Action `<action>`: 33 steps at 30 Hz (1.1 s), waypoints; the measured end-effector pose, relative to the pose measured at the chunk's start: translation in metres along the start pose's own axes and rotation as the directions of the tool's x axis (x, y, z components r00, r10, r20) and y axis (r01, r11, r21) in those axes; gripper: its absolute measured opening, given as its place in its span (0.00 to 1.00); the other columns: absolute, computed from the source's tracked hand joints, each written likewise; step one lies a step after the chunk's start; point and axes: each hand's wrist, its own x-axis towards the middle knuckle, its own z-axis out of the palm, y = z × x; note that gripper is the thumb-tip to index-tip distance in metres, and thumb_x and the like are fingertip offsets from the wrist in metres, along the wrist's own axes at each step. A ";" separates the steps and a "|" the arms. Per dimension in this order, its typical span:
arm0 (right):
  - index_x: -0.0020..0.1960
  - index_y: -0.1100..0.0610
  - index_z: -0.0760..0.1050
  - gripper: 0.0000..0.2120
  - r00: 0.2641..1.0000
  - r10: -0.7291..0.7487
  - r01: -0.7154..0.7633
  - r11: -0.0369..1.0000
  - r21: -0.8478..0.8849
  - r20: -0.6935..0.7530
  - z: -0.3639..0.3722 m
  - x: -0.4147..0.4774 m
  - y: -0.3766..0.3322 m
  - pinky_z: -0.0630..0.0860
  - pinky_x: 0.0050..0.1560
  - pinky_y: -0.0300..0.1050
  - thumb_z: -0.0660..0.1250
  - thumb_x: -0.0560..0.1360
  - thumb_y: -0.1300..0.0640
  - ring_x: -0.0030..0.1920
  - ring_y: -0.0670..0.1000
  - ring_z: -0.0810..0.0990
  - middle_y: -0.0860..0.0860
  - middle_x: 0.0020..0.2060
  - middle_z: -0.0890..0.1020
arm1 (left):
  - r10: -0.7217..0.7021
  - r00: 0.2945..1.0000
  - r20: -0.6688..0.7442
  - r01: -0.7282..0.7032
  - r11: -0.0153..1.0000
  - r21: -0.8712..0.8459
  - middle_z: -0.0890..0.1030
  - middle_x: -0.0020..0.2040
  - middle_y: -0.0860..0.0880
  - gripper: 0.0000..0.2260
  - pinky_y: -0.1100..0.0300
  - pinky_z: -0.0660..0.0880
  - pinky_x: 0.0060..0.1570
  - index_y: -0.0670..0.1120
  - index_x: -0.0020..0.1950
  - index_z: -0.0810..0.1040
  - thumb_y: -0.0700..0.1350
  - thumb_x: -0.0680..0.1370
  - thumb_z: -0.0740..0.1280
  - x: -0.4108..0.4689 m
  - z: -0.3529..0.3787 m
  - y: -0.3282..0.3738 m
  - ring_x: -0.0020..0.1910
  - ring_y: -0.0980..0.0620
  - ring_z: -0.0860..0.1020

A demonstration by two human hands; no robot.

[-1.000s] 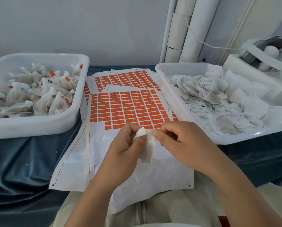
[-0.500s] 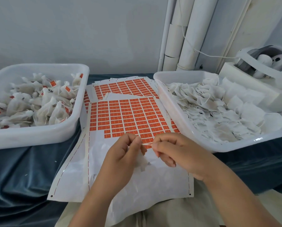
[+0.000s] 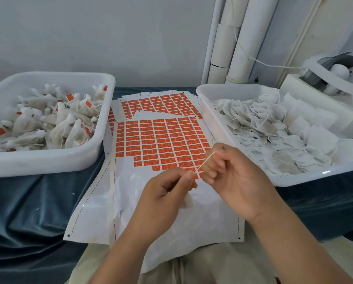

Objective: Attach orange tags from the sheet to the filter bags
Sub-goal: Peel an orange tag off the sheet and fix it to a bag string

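Note:
A sheet of orange tags (image 3: 163,140) lies in front of me, its near rows peeled bare. Above its lower part my left hand (image 3: 167,193) pinches a white filter bag (image 3: 189,201), mostly hidden under the fingers. A thin string (image 3: 206,162) runs taut from my left fingertips up to my right hand (image 3: 231,177), whose curled fingers pinch its far end. Both hands hover just above the sheet.
A white tub (image 3: 48,160) at the left holds several tagged, filled bags. Another white tub (image 3: 290,179) at the right holds several flat untagged bags. More tag sheets (image 3: 157,105) lie behind. Blue cloth (image 3: 28,212) covers the table; white pipes (image 3: 237,37) stand at the back.
The bag was held up between both hands; now my left hand has it lower and my right hand has drawn its string out to the upper right.

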 end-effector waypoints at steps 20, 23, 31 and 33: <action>0.45 0.50 0.79 0.16 0.984 -0.125 0.036 0.842 -0.539 -0.129 -0.018 -0.003 -0.015 0.74 0.47 0.50 0.64 0.78 0.38 0.33 0.48 0.70 0.49 0.31 0.71 | -0.097 0.954 0.283 0.041 0.980 0.197 0.84 0.50 0.59 0.18 0.65 0.79 0.49 0.63 0.53 0.82 0.67 0.80 0.55 0.001 -0.016 -0.007 0.51 0.58 0.82; 0.45 0.50 0.80 0.16 0.979 -0.138 0.043 0.858 -0.511 -0.149 -0.018 -0.002 -0.013 0.75 0.47 0.49 0.64 0.77 0.38 0.34 0.48 0.72 0.48 0.31 0.72 | -0.054 0.954 0.294 0.029 0.996 0.086 0.83 0.55 0.59 0.17 0.69 0.76 0.54 0.61 0.54 0.81 0.64 0.83 0.55 -0.001 -0.018 -0.006 0.59 0.57 0.80; 0.49 0.47 0.82 0.16 0.959 -0.221 0.062 0.776 -0.628 -0.178 -0.011 -0.002 -0.005 0.81 0.46 0.54 0.63 0.79 0.36 0.34 0.53 0.76 0.52 0.32 0.75 | 0.071 0.978 0.198 -0.060 0.996 -0.064 0.77 0.69 0.65 0.14 0.64 0.73 0.62 0.61 0.52 0.84 0.61 0.85 0.59 0.001 -0.014 0.000 0.71 0.62 0.72; 0.52 0.44 0.83 0.14 0.986 -0.156 0.061 0.675 -0.735 -0.062 -0.008 -0.003 -0.001 0.81 0.43 0.49 0.63 0.79 0.37 0.35 0.50 0.78 0.52 0.34 0.78 | 0.117 0.977 0.178 -0.099 0.989 -0.111 0.75 0.73 0.64 0.14 0.57 0.67 0.69 0.58 0.55 0.86 0.57 0.85 0.61 0.001 -0.011 0.000 0.76 0.61 0.69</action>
